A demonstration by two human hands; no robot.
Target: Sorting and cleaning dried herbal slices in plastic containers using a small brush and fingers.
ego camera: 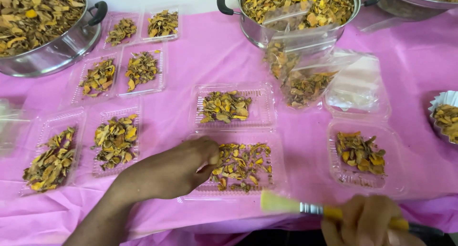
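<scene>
The right hand (pixel 369 222) is closed around a yellow-handled brush (pixel 305 208), its pale bristles just short of the open tray (pixel 241 167). The left hand (pixel 183 167) rests at that tray's left edge, fingers pinched narrow among the dried slices (pixel 241 162). The slices look light, brittle and crumbly, so a gentle pinch suits them; the thin clear tray is probably flimsy and best held by its rim. Beyond the tray stands a full pot (pixel 296 12).
</scene>
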